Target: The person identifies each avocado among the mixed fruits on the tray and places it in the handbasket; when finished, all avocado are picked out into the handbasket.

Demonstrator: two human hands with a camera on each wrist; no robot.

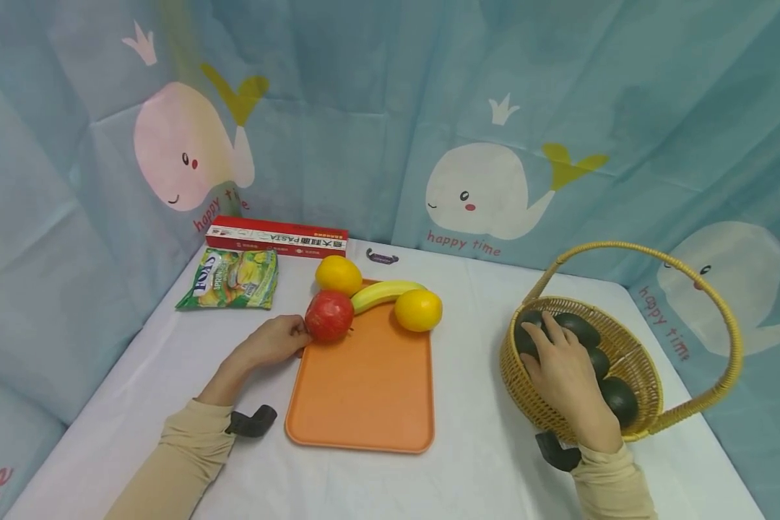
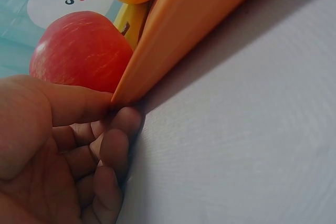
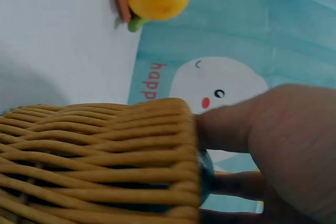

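Note:
My left hand (image 1: 274, 341) pinches the left edge of an orange tray (image 1: 364, 390), thumb above and fingers below, beside a red apple (image 1: 328, 315). A banana (image 1: 380, 292) and two yellow-orange fruits, one at the back left (image 1: 339, 275) and one at the right (image 1: 419, 310), lie toward the tray's far end. At the right my right hand (image 1: 562, 372) reaches into a wicker basket (image 1: 516, 383) and grips a dark green avocado (image 1: 526, 339) at its left side. In the right wrist view the basket wall (image 3: 105, 156) hides most of that avocado.
Several other avocados (image 1: 619, 401) lie in the basket, whose tall handle (image 1: 731, 339) arches over its right side. A green snack bag (image 1: 230, 279) and a red pasta box (image 1: 276, 237) lie at the back left. Behind the table hangs a blue whale-print curtain (image 1: 364, 144).

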